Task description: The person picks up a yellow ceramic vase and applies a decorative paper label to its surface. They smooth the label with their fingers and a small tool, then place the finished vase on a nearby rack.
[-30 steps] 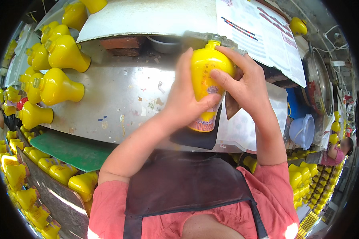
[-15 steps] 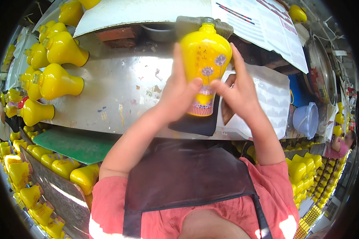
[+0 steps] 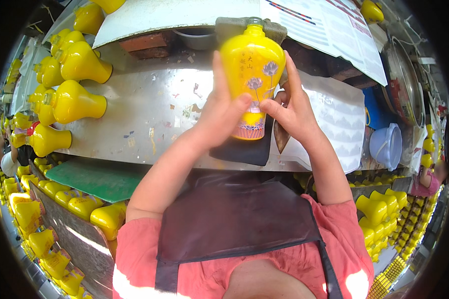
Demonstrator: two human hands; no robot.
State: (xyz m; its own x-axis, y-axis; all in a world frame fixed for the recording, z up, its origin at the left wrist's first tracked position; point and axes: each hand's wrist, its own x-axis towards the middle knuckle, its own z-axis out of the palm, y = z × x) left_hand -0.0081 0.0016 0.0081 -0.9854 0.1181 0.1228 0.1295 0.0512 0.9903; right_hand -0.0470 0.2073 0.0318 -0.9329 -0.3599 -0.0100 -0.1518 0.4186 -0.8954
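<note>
A glossy yellow bottle (image 3: 252,60) with purple lotus flowers and a patterned band near its base lies with its clear neck pointing away from me. My left hand (image 3: 224,104) is closed round its left side, thumb on the lower front. My right hand (image 3: 294,104) grips its right side, thumb pressed on the flower stems. A brown pointed flat piece (image 3: 281,135) sticks out below my right hand; I cannot tell whether the palm holds it. Behind the bottle neck is a grey padded rest (image 3: 224,32), and a dark cloth (image 3: 244,153) lies under the base.
White label sheets (image 3: 334,124) lie to the right on the metal table (image 3: 134,114). Plain yellow bottles (image 3: 77,102) lie at the left. A pale blue bucket (image 3: 386,147) is at the right edge, and a green board (image 3: 95,178) at the near left. Other people are at both far sides.
The whole view has shifted slightly. Both hands keep their hold on the bottle, with the thumbs in nearly the same places. More of the brown pointed piece shows below my right hand.
</note>
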